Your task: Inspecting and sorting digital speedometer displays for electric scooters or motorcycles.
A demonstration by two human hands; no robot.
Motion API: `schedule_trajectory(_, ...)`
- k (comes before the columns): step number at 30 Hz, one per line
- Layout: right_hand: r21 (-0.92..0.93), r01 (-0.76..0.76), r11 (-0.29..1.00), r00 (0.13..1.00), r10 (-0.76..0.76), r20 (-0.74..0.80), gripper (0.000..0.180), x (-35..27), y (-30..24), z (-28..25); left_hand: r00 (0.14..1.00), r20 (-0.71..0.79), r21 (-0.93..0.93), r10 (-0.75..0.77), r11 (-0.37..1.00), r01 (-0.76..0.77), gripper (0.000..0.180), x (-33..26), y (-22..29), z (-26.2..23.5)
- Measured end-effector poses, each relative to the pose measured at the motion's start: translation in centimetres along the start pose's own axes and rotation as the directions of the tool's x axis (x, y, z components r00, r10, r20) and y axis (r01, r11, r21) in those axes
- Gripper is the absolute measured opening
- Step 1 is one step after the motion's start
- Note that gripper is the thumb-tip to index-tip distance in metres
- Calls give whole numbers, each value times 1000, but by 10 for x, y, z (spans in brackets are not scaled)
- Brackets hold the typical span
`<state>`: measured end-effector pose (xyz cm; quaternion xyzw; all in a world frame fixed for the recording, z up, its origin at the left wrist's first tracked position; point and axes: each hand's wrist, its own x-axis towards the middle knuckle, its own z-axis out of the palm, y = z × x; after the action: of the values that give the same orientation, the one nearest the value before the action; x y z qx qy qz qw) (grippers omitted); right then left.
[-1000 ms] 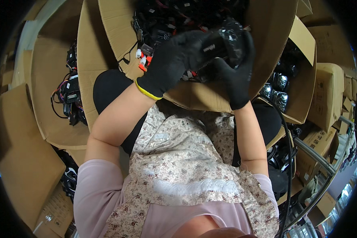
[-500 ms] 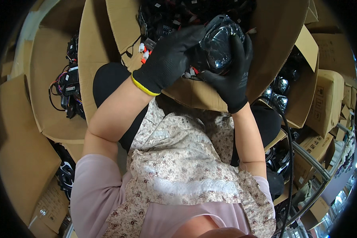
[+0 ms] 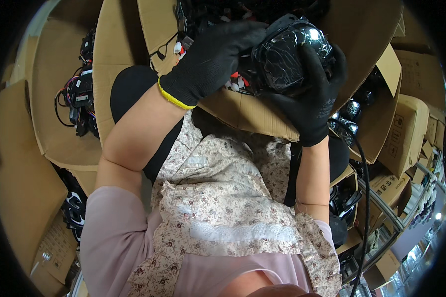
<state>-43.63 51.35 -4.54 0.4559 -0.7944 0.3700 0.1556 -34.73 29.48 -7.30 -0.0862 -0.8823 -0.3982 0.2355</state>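
Observation:
A rounded black part in glossy clear film is between my black-gloved hands, above an open carton. My right hand grips it from the right and below, fingers curled over its right side and thumb beneath. At its upper left edge, my left hand holds on with long, closed-together fingers. The left thumb is hidden. Below and behind the part, black units with white and red connectors fill the carton.
To the left, another carton holds black wired units. On the right, an open box contains shiny film-wrapped parts. A black cable hangs beside my right arm. Closed cartons are stacked past a metal rack.
The wrapped part has moved right and turned, showing more of its flat black side. My right hand has moved right with it, while my left hand has shifted slightly.

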Motion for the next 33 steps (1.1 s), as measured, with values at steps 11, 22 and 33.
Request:
schedule_trajectory(11, -103, 27, 994, 999, -23, 43, 89, 4, -7, -10, 845, 280, -565, -455, 634, 528, 40, 16, 37, -17)
schedule_trajectory(22, -178, 57, 982, 996, -68, -56, 78, -5, -6, -1, 868, 203, -582, -453, 657, 479, 42, 15, 34, -8)
schedule_trajectory(33, 147, 46, 988, 966, -6, -260, 109, -14, 3, 6, 926, 326, -811, -193, 446, 378, 56, 25, 41, -6)
